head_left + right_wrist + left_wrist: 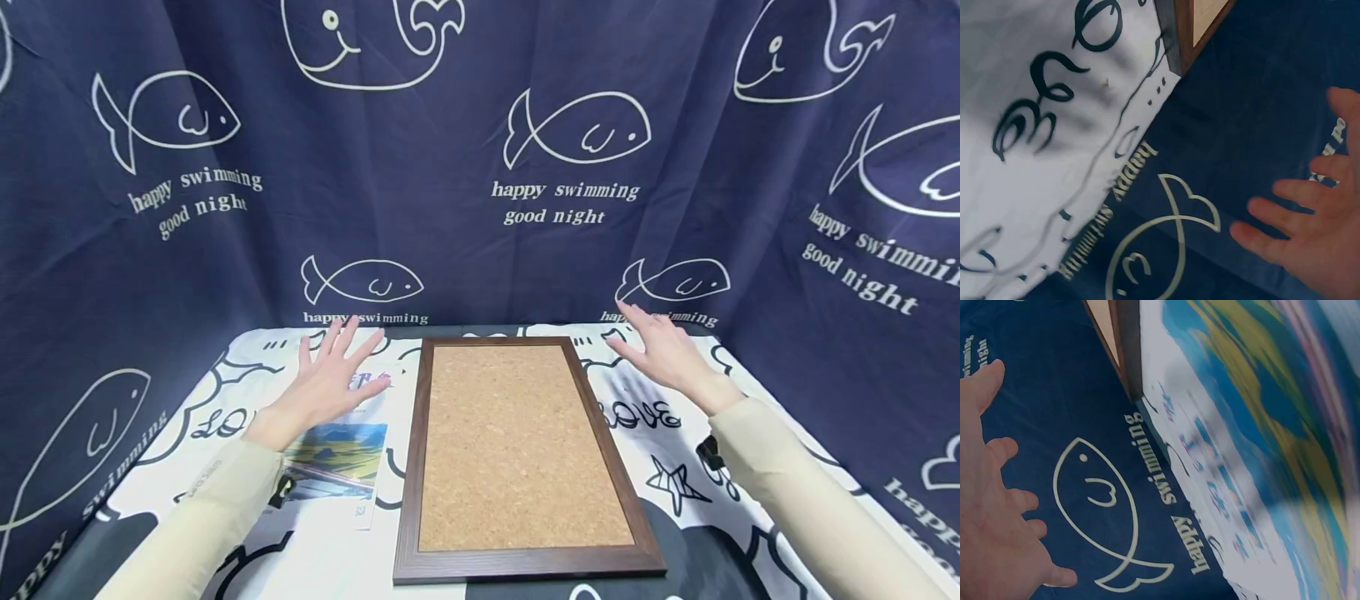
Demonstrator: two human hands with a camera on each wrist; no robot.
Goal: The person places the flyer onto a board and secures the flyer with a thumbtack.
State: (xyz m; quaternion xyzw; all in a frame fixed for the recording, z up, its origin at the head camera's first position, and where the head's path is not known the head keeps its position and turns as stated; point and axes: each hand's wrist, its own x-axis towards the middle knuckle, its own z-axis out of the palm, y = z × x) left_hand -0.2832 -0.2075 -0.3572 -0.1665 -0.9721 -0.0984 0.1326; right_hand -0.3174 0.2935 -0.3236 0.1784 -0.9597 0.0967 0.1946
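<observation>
A cork board (525, 450) in a dark brown wooden frame lies at the middle of the table. To its left is a printed sheet (337, 458) with a colourful landscape picture, partly hidden beneath the left hand and sleeve. My left hand (326, 383) hovers above that sheet with fingers spread, holding nothing. On the other side, my right hand (663, 350) is held in the air to the right of the board, fingers extended and nothing in them. Both wrist views show the hands (997, 506) apart from any object; a corner of the frame (1179, 37) appears in the right one.
A white cloth (630, 450) with black drawings and lettering covers the table. Dark blue curtains (465, 233) printed with fish and words enclose the back and both sides.
</observation>
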